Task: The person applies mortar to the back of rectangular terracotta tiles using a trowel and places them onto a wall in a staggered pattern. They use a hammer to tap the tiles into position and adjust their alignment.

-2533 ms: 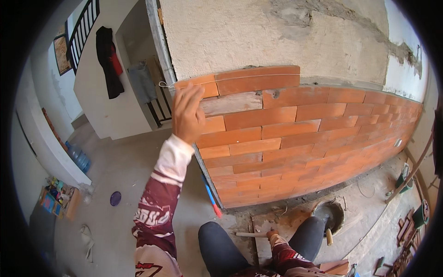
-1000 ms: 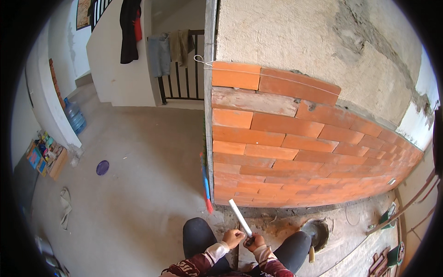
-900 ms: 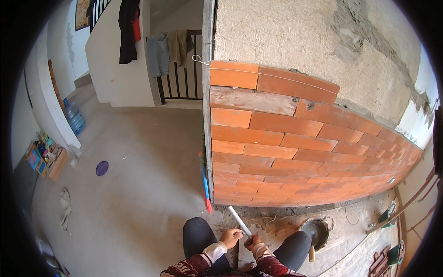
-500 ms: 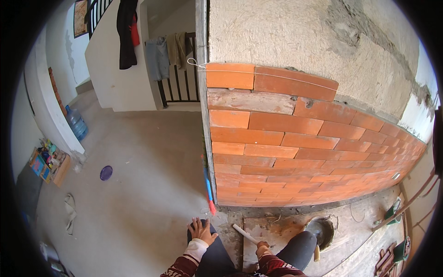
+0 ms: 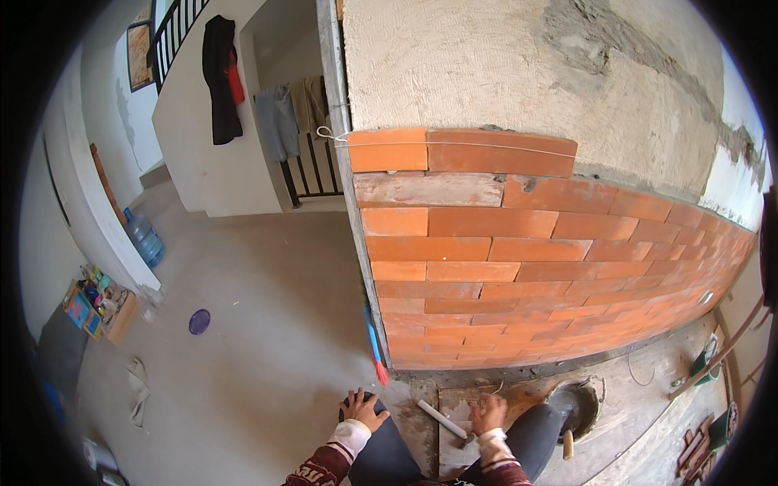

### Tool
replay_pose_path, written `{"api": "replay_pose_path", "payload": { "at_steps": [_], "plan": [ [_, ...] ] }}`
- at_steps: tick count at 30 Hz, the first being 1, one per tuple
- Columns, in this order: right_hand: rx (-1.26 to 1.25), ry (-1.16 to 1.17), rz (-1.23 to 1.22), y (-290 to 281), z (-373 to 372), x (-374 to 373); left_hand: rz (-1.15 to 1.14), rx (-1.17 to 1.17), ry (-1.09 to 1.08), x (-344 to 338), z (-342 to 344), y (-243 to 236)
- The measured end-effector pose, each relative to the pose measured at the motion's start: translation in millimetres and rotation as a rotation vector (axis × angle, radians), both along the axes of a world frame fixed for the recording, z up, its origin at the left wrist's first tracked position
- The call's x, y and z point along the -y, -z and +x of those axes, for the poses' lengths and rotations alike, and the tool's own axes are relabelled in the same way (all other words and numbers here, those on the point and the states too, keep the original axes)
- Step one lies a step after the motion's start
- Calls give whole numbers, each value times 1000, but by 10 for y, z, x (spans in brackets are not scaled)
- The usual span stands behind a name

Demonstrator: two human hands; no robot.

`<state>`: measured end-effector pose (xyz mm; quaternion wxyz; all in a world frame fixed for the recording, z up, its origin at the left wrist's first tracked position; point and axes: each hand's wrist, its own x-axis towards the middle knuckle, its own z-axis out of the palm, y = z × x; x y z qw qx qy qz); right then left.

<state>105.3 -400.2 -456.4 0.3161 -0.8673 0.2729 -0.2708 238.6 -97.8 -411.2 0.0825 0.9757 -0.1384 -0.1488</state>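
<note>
My left hand (image 5: 364,411) rests on my left knee, its fingers spread and holding nothing. My right hand (image 5: 488,415) hovers just in front of my right thigh, slightly blurred, with its fingers apart and nothing in them. Beside it, a hammer-like tool (image 5: 440,419) with a white handle and a small dark head lies on the boards. To the right of my right knee sits a round pan of wet grey mortar (image 5: 598,404). A wooden handle (image 5: 568,445), probably a trowel's, sticks out over its near rim.
Ahead rises an orange brick wall (image 5: 519,249) with a white string (image 5: 486,145) stretched along its upper course. A blue broom handle with red bristles (image 5: 379,368) leans at its left end. Green buckets (image 5: 721,428) and loose bricks (image 5: 694,455) stand far right; a purple lid (image 5: 199,322) lies left.
My right hand has let go of the white-handled tool and moved up and right of it, fingers opening. My left hand stays on the knee. The whole view has shifted slightly.
</note>
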Motion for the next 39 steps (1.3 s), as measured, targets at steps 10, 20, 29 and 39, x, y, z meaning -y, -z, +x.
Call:
{"api": "replay_pose_path", "payload": {
  "at_steps": [10, 20, 29, 39],
  "plan": [
    [-443, 372, 137, -813, -1060, 979, -257, -196, -61, -190, 609, 208],
    [-498, 411, 116, -697, -979, 1115, -890, 973, 548, 743, 1144, -2658],
    [-447, 393, 63, -711, -923, 1060, -728, 1240, 598, 1414, 1781, -4883],
    [-409, 389, 64, -718, -962, 1019, -590, 965, 471, 1509, 1798, -5133]
  ]
}}
